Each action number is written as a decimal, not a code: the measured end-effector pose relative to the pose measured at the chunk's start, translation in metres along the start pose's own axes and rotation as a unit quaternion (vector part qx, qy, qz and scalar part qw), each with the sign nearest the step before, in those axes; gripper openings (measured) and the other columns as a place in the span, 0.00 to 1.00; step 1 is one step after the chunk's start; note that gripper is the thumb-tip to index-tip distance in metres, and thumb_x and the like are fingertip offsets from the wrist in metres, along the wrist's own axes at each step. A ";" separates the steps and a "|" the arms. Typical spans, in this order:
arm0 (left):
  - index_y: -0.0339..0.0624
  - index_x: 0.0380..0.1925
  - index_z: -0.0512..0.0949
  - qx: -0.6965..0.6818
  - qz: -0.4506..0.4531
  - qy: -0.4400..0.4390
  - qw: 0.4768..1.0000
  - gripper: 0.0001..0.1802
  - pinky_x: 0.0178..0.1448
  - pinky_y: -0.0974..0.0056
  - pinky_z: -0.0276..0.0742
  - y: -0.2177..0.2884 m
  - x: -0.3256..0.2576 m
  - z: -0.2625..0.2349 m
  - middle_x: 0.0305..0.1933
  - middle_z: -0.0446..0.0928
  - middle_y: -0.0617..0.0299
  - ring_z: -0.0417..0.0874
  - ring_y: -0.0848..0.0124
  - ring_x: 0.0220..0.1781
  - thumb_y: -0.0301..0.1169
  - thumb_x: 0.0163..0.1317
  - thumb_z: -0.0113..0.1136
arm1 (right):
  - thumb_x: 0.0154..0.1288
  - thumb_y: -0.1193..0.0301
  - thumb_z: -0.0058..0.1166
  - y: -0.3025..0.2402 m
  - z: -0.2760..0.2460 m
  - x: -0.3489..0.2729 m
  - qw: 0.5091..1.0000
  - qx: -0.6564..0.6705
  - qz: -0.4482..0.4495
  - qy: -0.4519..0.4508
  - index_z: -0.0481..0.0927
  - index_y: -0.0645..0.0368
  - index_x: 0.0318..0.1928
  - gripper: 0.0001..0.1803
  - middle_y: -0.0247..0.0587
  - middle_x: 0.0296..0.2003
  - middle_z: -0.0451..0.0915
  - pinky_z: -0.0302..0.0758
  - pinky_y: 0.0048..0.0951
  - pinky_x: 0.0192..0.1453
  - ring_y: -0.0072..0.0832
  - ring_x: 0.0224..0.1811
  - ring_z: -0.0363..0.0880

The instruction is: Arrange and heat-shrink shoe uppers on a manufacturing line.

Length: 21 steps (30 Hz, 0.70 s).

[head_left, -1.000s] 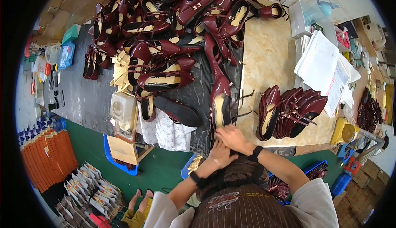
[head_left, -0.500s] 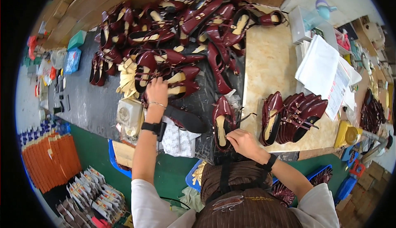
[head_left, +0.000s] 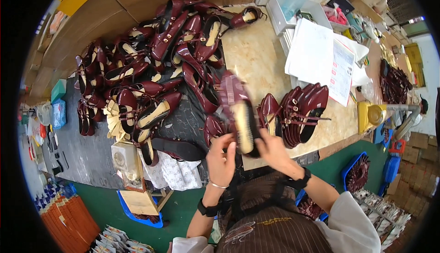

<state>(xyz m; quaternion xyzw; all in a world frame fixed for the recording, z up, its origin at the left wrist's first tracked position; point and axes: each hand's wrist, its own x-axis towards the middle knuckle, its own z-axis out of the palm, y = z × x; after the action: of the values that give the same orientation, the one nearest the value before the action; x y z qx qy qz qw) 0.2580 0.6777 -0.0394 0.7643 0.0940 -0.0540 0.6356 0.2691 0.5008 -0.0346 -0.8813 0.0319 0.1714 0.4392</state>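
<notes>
A burgundy pointed flat shoe [head_left: 241, 118], smeared by motion, is raised in front of me with its pale insole showing. My right hand [head_left: 276, 153] grips it at the heel end. Left of the heel is my left hand [head_left: 221, 160], thumb apart from its bent fingers and nothing visible between them. Just beyond that hand sits another burgundy shoe [head_left: 213, 128], partly hidden. A row of upright burgundy strap shoes [head_left: 305, 113] stands to the right, on the light tabletop. One shoe lies with its black sole [head_left: 178, 149] up, left of my left hand.
A large heap of burgundy shoes [head_left: 133, 67] covers the back left of the black table. Beside it are pale insoles [head_left: 114, 119] and a clear-walled container [head_left: 124, 157]. White papers [head_left: 311, 54] and a white bin [head_left: 280, 12] stand back right. Patterned tissue paper [head_left: 176, 173] hangs over the front edge.
My right hand has lifted the shoe from the table's front. My left hand has left the heap and come right, beside that shoe. The view has swung rightward.
</notes>
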 end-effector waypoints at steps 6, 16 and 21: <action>0.35 0.52 0.70 0.106 -0.005 0.053 0.993 0.23 0.40 0.63 0.79 -0.036 0.062 0.006 0.43 0.77 0.49 0.81 0.61 0.41 0.29 0.57 0.61 | 0.62 0.77 0.47 0.118 -0.023 -0.027 0.974 -0.180 0.017 0.138 0.66 0.69 0.44 0.12 0.65 0.24 0.74 0.72 0.48 0.26 0.58 0.27 0.76; 0.36 0.57 0.61 0.401 -0.034 0.195 0.894 0.37 0.52 0.50 0.74 -0.139 0.196 0.005 0.46 0.75 0.40 0.78 0.45 0.48 0.42 0.52 0.62 | 0.61 0.59 0.52 0.085 -0.028 -0.019 0.931 -0.360 0.056 -0.002 0.79 0.59 0.25 0.16 0.52 0.17 0.77 0.75 0.40 0.25 0.47 0.20 0.79; 0.38 0.40 0.75 0.384 -0.180 0.105 0.900 0.15 0.49 0.47 0.74 -0.119 0.212 -0.020 0.41 0.79 0.42 0.80 0.46 0.45 0.37 0.58 0.52 | 0.65 0.60 0.50 0.039 -0.033 0.022 0.982 -0.186 -0.025 -0.025 0.78 0.55 0.35 0.12 0.50 0.21 0.78 0.76 0.43 0.30 0.47 0.24 0.79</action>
<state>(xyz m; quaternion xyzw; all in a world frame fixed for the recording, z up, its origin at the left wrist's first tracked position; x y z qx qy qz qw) 0.4394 0.7341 -0.1926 0.9203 0.2682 -0.1185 0.2590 0.2903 0.4532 -0.0531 -0.9437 -0.0338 0.1849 0.2724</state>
